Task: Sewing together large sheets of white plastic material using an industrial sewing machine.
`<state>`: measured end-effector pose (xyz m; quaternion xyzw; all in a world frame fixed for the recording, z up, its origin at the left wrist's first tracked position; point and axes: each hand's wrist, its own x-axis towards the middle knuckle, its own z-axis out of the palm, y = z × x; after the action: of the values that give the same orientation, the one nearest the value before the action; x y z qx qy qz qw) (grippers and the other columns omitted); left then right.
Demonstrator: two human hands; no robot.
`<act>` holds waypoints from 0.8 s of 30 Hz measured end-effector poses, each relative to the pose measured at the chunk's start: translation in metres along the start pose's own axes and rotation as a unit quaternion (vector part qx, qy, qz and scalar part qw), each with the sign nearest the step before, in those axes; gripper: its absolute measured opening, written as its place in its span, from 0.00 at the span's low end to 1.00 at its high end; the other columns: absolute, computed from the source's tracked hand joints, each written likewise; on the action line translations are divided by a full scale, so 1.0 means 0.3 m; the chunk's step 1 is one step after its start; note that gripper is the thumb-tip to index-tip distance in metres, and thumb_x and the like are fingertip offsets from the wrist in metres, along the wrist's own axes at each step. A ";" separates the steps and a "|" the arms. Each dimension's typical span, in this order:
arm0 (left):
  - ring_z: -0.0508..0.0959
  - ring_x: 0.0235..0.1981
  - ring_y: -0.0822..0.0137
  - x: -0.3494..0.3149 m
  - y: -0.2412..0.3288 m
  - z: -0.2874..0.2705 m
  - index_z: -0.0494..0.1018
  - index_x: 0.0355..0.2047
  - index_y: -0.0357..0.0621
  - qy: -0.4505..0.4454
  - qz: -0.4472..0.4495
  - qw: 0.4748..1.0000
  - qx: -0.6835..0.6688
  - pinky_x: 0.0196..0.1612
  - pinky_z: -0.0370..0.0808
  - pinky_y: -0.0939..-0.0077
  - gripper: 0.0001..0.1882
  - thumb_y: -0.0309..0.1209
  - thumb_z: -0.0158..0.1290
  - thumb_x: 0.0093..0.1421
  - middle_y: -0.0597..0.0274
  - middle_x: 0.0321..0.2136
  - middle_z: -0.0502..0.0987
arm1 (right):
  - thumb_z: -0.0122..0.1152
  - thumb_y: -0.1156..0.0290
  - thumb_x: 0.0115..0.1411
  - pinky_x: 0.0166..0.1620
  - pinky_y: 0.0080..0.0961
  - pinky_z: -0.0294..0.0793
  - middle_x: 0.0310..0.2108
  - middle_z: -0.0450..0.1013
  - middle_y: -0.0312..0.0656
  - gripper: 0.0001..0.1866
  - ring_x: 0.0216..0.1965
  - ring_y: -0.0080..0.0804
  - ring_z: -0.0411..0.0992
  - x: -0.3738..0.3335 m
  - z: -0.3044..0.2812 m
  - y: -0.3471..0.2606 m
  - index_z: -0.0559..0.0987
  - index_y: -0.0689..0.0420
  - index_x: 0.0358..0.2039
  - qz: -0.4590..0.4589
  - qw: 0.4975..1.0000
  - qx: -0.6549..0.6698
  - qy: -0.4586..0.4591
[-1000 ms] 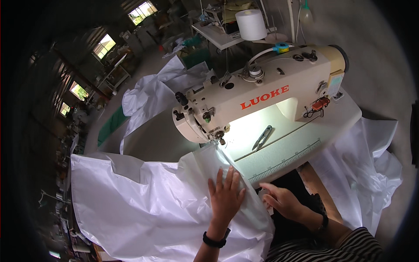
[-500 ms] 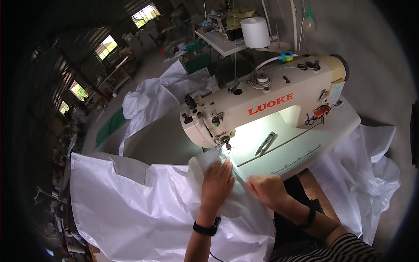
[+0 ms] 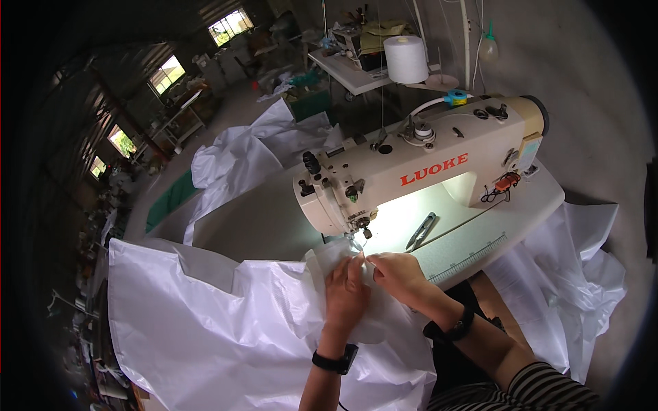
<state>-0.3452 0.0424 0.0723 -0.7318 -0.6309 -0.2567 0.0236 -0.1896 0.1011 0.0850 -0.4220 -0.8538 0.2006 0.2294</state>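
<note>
A large glossy white sheet (image 3: 199, 308) drapes over the front of the table, its folded edge under the needle area of a sewing machine (image 3: 425, 161). My left hand (image 3: 347, 291) rests on that edge just in front of the needle, fingers bent and closed on the material. Right beside it, my right hand (image 3: 399, 274) is closed in a pinch at the sheet's edge, its fingertips close to the left ones. What lies between the right fingertips is mostly hidden. A pair of thread snips (image 3: 421, 231) lies on the lit machine bed, beyond my right hand.
More white sheeting (image 3: 253, 147) is heaped behind the machine at the left, and another bunch (image 3: 569, 281) hangs at the right. A cone of white thread (image 3: 406, 59) stands above the machine. A small red item with a black cord (image 3: 506, 182) sits by the machine's right column.
My right hand has moved up and left to the sheet's edge beside the left hand. My left fingers, flatter before, are now bent. The snips lie in the same place on the bed.
</note>
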 end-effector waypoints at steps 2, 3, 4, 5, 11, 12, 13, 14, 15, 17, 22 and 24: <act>0.73 0.56 0.59 0.008 -0.001 0.014 0.74 0.51 0.48 0.012 -0.015 0.998 -0.066 0.58 0.67 0.59 0.21 0.29 0.54 0.55 0.62 0.53 0.76 | 0.57 0.68 0.57 0.36 0.36 0.77 0.29 0.77 0.42 0.10 0.31 0.41 0.78 -0.014 0.055 -0.005 0.79 0.55 0.38 -0.037 0.990 -0.135 0.009; 0.74 0.56 0.59 0.010 -0.001 0.011 0.74 0.52 0.46 0.007 0.004 0.999 -0.035 0.58 0.67 0.60 0.21 0.27 0.53 0.55 0.62 0.52 0.77 | 0.57 0.69 0.57 0.34 0.34 0.77 0.27 0.76 0.40 0.08 0.29 0.39 0.77 -0.011 0.074 -0.012 0.78 0.54 0.36 -0.080 0.962 -0.261 0.015; 0.74 0.55 0.59 0.012 -0.002 0.008 0.74 0.52 0.45 0.002 0.023 1.000 -0.004 0.58 0.67 0.61 0.21 0.26 0.52 0.55 0.62 0.51 0.78 | 0.57 0.69 0.57 0.34 0.34 0.77 0.27 0.76 0.40 0.08 0.29 0.39 0.77 -0.008 0.077 -0.003 0.78 0.54 0.36 -0.082 0.962 -0.260 0.014; 0.74 0.55 0.59 0.011 -0.001 0.005 0.74 0.52 0.45 0.002 0.022 1.000 -0.003 0.58 0.67 0.61 0.21 0.26 0.52 0.55 0.62 0.51 0.78 | 0.56 0.70 0.57 0.32 0.33 0.76 0.26 0.75 0.39 0.08 0.28 0.38 0.77 -0.009 0.073 0.010 0.79 0.53 0.37 -0.110 0.963 -0.246 0.009; 0.74 0.56 0.59 0.007 0.012 -0.007 0.74 0.51 0.45 -0.007 0.023 1.000 0.019 0.57 0.68 0.61 0.20 0.25 0.53 0.56 0.61 0.50 0.78 | 0.56 0.70 0.56 0.35 0.33 0.72 0.28 0.73 0.35 0.09 0.31 0.36 0.75 0.064 0.007 0.131 0.77 0.50 0.38 -0.131 0.988 -0.071 0.049; 0.74 0.55 0.59 0.009 0.014 -0.017 0.74 0.51 0.46 -0.006 0.027 0.999 0.022 0.57 0.68 0.61 0.20 0.25 0.53 0.56 0.61 0.50 0.78 | 0.56 0.69 0.55 0.37 0.33 0.71 0.29 0.73 0.34 0.09 0.33 0.35 0.75 0.080 0.015 0.133 0.77 0.50 0.37 -0.120 0.986 -0.085 0.073; 0.74 0.55 0.59 0.011 0.012 -0.021 0.75 0.51 0.46 -0.006 0.032 0.999 0.025 0.56 0.68 0.61 0.21 0.25 0.54 0.56 0.61 0.51 0.78 | 0.56 0.69 0.55 0.37 0.33 0.71 0.29 0.73 0.34 0.09 0.33 0.35 0.75 0.087 0.023 0.129 0.77 0.50 0.37 -0.119 0.987 -0.084 0.073; 0.74 0.55 0.59 0.011 0.010 -0.015 0.75 0.51 0.46 -0.007 0.032 0.999 0.025 0.56 0.68 0.61 0.21 0.25 0.54 0.56 0.61 0.51 0.78 | 0.55 0.68 0.56 0.39 0.33 0.69 0.30 0.73 0.35 0.09 0.35 0.34 0.74 0.093 0.030 0.123 0.77 0.50 0.38 -0.116 0.987 -0.087 0.066; 0.74 0.55 0.57 0.007 0.008 -0.007 0.75 0.51 0.45 -0.007 0.030 0.999 0.012 0.56 0.69 0.60 0.21 0.24 0.54 0.55 0.59 0.51 0.77 | 0.54 0.68 0.57 0.42 0.34 0.68 0.31 0.73 0.35 0.09 0.37 0.34 0.74 0.101 0.037 0.115 0.76 0.50 0.39 -0.112 0.988 -0.089 0.059; 0.74 0.56 0.56 0.008 -0.003 -0.006 0.75 0.51 0.45 -0.007 0.027 1.000 -0.001 0.56 0.69 0.58 0.22 0.23 0.55 0.54 0.58 0.51 0.77 | 0.54 0.69 0.58 0.43 0.35 0.67 0.31 0.73 0.36 0.14 0.37 0.36 0.74 0.113 0.039 0.100 0.76 0.50 0.46 -0.111 0.989 -0.085 0.046; 0.71 0.58 0.54 -0.003 0.026 -0.022 0.72 0.54 0.46 -0.040 -0.016 0.999 0.031 0.57 0.68 0.56 0.25 0.25 0.55 0.54 0.57 0.54 0.74 | 0.54 0.71 0.59 0.44 0.37 0.67 0.32 0.75 0.39 0.20 0.36 0.37 0.75 0.127 0.059 0.086 0.75 0.51 0.53 -0.134 0.983 -0.121 0.045; 0.70 0.59 0.53 0.009 0.015 -0.026 0.71 0.55 0.46 -0.026 0.008 0.999 0.046 0.58 0.68 0.55 0.25 0.25 0.54 0.54 0.57 0.55 0.74 | 0.54 0.71 0.59 0.43 0.37 0.68 0.33 0.76 0.40 0.19 0.35 0.39 0.76 0.141 0.055 0.058 0.75 0.52 0.52 -0.091 0.987 -0.130 -0.006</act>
<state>-0.3434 0.0412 0.0814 -0.7412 -0.6367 -0.2085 0.0431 -0.2108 0.1427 0.0717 -0.3679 -0.9088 0.0689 0.1844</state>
